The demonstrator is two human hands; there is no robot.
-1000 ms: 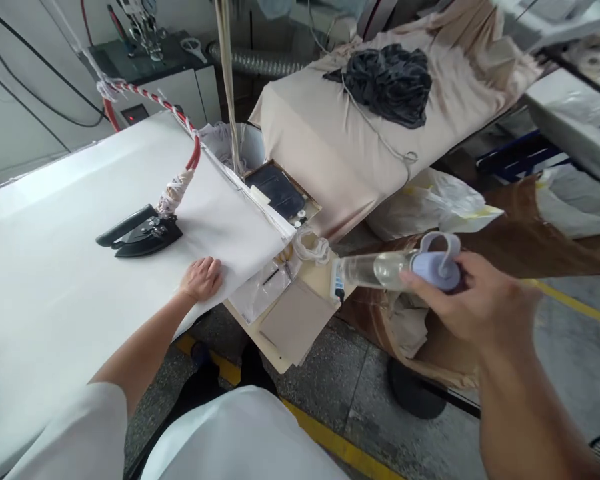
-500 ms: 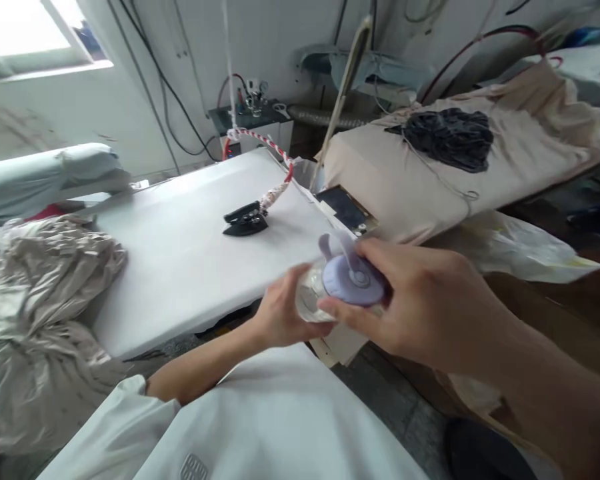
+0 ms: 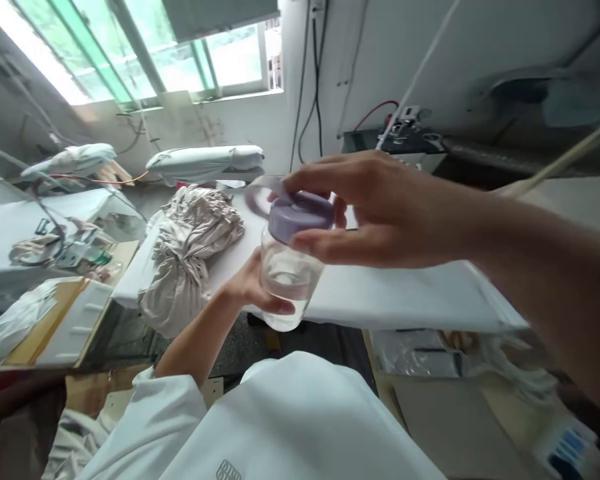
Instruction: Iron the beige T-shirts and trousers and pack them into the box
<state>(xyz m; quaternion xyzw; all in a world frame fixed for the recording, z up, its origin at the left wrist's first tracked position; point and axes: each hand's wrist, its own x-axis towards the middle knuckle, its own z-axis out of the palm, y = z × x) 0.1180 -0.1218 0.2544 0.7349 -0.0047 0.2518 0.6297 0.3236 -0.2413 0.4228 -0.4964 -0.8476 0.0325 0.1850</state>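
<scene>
Around the bottle point(image 3: 291, 270), curled hands point(image 3: 375, 207)

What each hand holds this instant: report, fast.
Left hand: closed around a transparent cylindrical bottle.
Right hand: closed on its round lilac cap.

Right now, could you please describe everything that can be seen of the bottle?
The bottle is clear and colourless, glass or plastic; I cannot tell which. Clear liquid fills its lower part. Its purple lid is on, with a paler, blurred loop at one side; how tightly it is closed cannot be seen. It is held in the air, slightly tilted. The left hand grasps its body; the right hand grips the lid.
</scene>
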